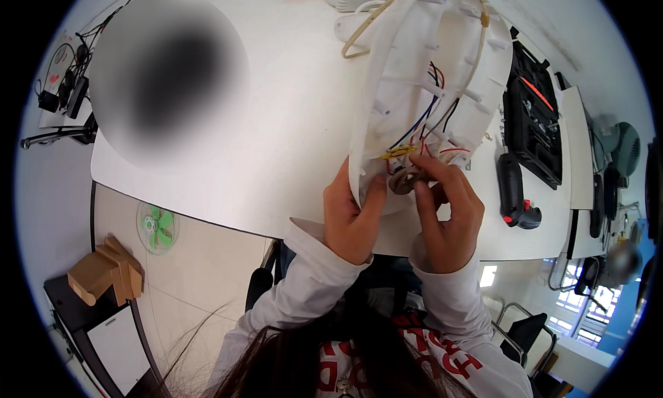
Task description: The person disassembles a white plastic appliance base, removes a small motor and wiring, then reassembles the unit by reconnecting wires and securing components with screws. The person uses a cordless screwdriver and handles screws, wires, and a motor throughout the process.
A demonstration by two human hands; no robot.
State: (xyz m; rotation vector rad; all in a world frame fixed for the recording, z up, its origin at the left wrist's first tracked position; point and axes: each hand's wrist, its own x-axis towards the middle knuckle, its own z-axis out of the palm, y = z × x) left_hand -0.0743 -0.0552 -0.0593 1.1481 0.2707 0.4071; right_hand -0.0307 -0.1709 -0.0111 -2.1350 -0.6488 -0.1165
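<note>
Now the left hand (353, 215) grips the near edge of a white plastic housing (428, 73) on the table (276, 121), while the right hand (449, 218) pinches a small brown round part (404, 180) among coloured wires (431, 115)

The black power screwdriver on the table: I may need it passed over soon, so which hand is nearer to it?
Right. The right hand works at the white plastic housing, just left of the black power screwdriver. The left hand grips the housing's edge, farther left.
</note>
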